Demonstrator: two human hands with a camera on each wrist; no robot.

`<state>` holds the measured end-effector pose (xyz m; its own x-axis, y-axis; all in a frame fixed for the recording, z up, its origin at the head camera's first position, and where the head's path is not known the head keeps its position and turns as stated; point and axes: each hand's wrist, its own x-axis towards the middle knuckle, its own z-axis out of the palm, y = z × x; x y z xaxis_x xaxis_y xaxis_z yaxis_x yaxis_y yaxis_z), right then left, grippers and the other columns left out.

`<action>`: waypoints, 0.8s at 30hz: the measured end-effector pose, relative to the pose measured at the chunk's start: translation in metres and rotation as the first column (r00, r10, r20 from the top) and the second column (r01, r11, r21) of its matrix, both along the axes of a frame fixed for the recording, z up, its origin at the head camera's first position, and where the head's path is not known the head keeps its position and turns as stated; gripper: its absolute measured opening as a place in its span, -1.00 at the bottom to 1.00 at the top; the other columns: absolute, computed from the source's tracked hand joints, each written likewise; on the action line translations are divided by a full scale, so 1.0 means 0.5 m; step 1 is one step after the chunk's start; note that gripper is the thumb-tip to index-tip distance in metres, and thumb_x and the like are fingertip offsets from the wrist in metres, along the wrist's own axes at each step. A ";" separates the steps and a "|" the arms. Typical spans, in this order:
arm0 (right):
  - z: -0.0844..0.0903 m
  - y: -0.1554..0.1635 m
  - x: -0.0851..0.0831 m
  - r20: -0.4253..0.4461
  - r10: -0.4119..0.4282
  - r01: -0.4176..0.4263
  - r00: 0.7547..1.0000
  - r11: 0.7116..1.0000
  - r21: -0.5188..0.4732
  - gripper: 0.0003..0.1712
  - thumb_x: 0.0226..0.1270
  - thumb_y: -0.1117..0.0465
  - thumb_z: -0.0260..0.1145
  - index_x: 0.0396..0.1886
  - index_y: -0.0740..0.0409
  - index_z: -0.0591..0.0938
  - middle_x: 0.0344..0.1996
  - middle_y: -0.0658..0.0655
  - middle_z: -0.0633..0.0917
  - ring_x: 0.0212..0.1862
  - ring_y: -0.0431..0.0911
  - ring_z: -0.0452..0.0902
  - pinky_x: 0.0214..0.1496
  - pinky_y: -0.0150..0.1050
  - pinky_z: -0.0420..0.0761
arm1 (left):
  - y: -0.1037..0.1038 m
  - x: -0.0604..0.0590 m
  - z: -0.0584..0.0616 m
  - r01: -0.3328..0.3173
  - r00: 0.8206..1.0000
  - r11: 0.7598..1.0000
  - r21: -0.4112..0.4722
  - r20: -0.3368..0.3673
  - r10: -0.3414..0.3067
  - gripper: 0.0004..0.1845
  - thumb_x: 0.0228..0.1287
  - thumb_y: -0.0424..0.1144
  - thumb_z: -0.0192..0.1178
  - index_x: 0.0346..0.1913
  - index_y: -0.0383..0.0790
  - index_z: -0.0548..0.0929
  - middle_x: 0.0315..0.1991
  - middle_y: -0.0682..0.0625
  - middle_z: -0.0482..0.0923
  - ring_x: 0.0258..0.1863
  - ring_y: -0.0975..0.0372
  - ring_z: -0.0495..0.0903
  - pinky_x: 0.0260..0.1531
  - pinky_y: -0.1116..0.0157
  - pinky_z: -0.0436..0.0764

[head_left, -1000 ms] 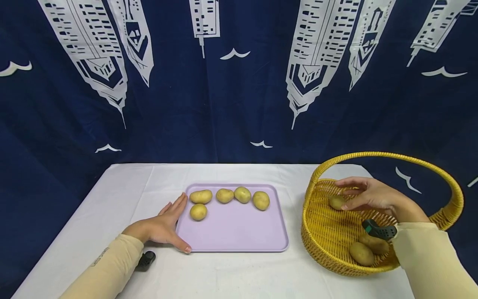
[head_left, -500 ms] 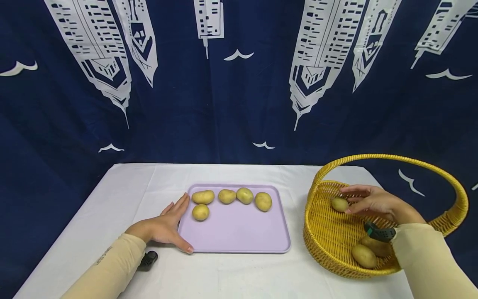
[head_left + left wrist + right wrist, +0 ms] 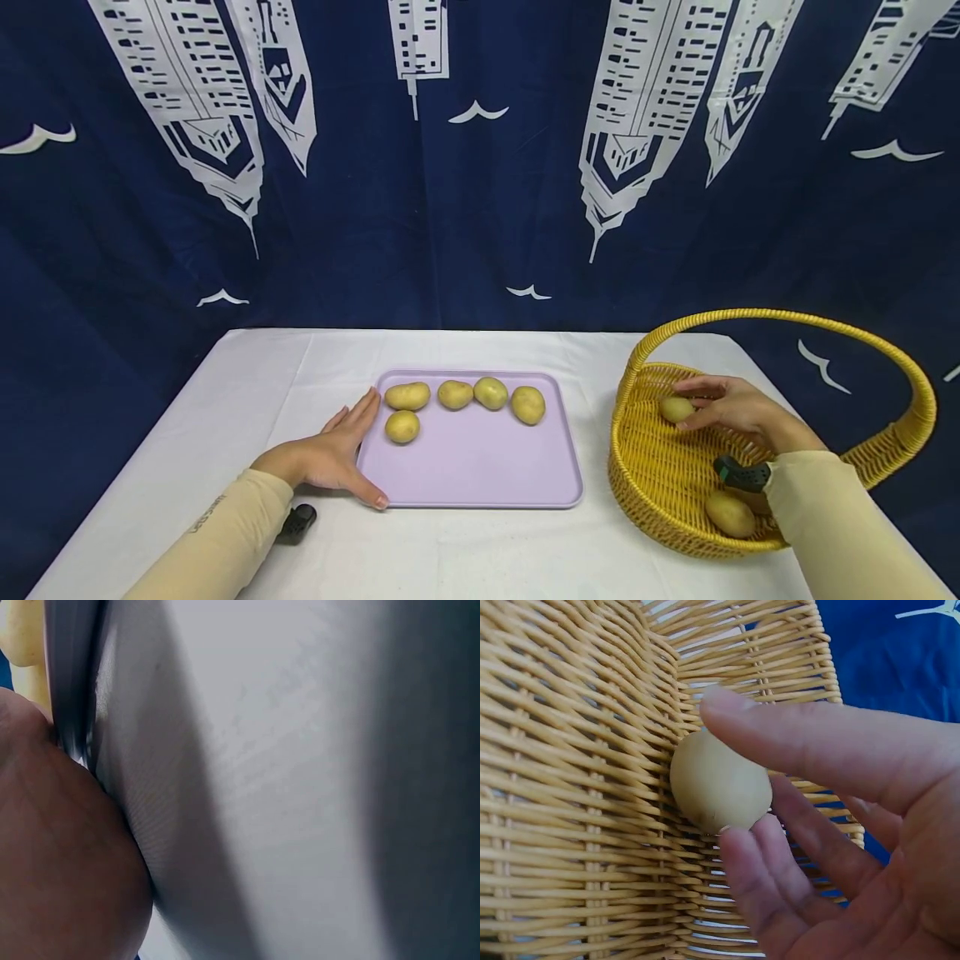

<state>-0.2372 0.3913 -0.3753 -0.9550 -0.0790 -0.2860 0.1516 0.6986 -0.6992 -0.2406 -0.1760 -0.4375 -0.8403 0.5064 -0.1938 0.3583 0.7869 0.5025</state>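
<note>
A small potato (image 3: 676, 409) lies at the far left inside the yellow wicker basket (image 3: 652, 475), on the table's right side. The right hand (image 3: 738, 408) pinches it between thumb and curled fingertips (image 3: 739, 847). Another potato (image 3: 729, 514) sits nearer in the basket. To the left, a lilac tray (image 3: 480, 467) carries five potatoes (image 3: 453, 394); the left hand (image 3: 326, 457) rests flat, fingers straight, against the tray's left edge.

A staged recording set, not a home: a navy curtain (image 3: 480, 208) printed with white towers hangs behind a surface (image 3: 247, 392) under white cloth.
</note>
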 end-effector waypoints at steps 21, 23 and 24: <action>-0.030 -0.022 0.006 -0.143 -0.090 0.098 0.986 0.994 0.044 -0.22 -0.14 0.21 0.57 0.16 0.30 0.51 -0.11 0.16 0.61 -0.25 -0.18 0.45 -0.30 -0.39 0.52 | 0.001 0.003 0.002 -0.006 1.000 1.000 0.012 0.012 0.005 0.63 -0.56 0.39 0.48 0.49 -0.28 -0.33 0.53 -0.12 -0.50 0.52 -0.05 -0.39 0.46 -0.11 -0.31; -0.031 -0.024 0.006 -0.159 -0.092 0.101 0.983 0.994 0.050 -0.23 -0.14 0.21 0.57 0.15 0.31 0.52 -0.11 0.17 0.62 -0.27 -0.18 0.45 -0.32 -0.39 0.52 | 0.000 0.003 0.002 -0.005 1.000 1.000 0.012 0.010 0.005 0.63 -0.56 0.39 0.48 0.49 -0.28 -0.32 0.53 -0.13 -0.50 0.52 -0.04 -0.39 0.46 -0.11 -0.31; -0.031 -0.025 0.006 -0.167 -0.092 0.102 0.982 0.993 0.053 -0.24 -0.14 0.22 0.57 0.14 0.31 0.53 -0.11 0.18 0.63 -0.27 -0.19 0.45 -0.32 -0.39 0.52 | 0.000 0.003 0.003 -0.004 1.000 1.000 0.013 0.008 0.004 0.63 -0.56 0.40 0.48 0.49 -0.29 -0.32 0.53 -0.13 -0.50 0.52 -0.04 -0.39 0.46 -0.11 -0.31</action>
<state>-0.2341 0.3787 -0.3908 -0.9916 0.0288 -0.1264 0.1074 0.7282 -0.6769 -0.2390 -0.1757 -0.4362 -0.8406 0.5057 -0.1939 0.3513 0.7815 0.5156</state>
